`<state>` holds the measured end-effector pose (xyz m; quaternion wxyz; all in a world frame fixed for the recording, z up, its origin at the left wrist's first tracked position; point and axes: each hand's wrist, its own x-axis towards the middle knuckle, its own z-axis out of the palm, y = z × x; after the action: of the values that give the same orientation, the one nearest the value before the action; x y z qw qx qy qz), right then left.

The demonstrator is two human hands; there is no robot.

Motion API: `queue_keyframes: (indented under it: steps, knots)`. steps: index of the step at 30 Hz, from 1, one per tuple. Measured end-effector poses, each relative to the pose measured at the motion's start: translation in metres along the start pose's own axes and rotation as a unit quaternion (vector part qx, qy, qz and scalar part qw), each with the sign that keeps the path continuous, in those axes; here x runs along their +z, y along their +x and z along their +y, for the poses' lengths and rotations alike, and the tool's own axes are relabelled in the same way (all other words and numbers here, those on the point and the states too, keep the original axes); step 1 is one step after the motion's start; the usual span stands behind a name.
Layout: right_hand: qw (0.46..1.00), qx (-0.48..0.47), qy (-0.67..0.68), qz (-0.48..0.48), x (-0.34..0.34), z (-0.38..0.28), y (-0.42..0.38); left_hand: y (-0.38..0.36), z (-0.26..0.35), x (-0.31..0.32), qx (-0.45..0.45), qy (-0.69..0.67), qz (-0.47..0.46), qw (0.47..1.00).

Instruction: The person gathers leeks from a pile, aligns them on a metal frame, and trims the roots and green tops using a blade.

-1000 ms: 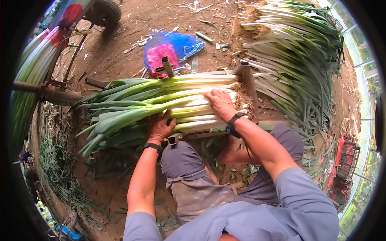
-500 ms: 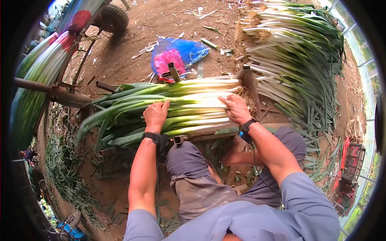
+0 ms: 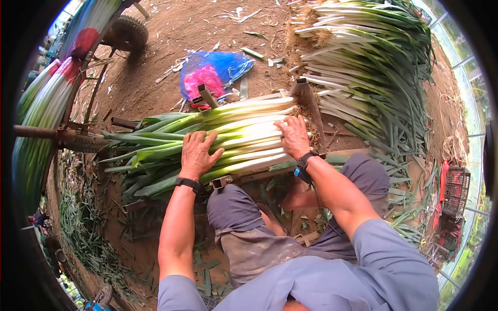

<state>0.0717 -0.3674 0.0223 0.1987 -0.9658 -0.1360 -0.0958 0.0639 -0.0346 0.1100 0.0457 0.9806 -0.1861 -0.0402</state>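
Note:
A layer of long green onions lies crosswise in front of me in a low metal frame, white root ends to the right and leaves to the left. My left hand rests open on the green part of the stalks, thumb apart from the fingers. On the white shafts near the roots lies my right hand, fingers spread and bent downward. Neither hand is closed round a stalk. The undersides of both hands' fingers are partly hidden.
A big heap of green onions lies at the upper right. Beyond the frame is a blue and pink net bag. Bundled onions with red wraps rest on a wheeled cart at left. Leaf scraps litter the soil; black crates stand far right.
My left hand has opened from a closed grip on the leaves and now lies flatter. The right hand's fingers have spread on the white shafts. The view has shifted slightly.

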Motion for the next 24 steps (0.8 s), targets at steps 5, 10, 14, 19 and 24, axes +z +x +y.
queue_keyframes:
  steps: [5, 10, 14, 19, 24]
  knots:
    - [1.0, -0.019, -0.008, 0.0, 0.004, 0.007, -0.001, 0.002, -0.012, 0.015, 0.042, 0.034, 0.106, 0.993]
    - [0.997, -0.009, -0.004, -0.075, -0.004, 0.011, 0.005, 0.012, -0.006, 0.015, 0.035, -0.012, 0.08, 0.996]
    - [0.993, -0.018, 0.023, -0.115, -0.013, 0.0, -0.002, 0.015, -0.009, 0.024, 0.021, -0.021, 0.083, 0.996]
    - [0.994, -0.034, 0.069, -0.081, -0.001, -0.009, -0.01, 0.013, -0.008, 0.018, 0.033, -0.003, 0.073, 0.997]
    - [0.998, 0.009, 0.042, -0.037, -0.006, -0.02, -0.014, 0.006, 0.001, 0.016, 0.017, 0.011, 0.107, 0.994]
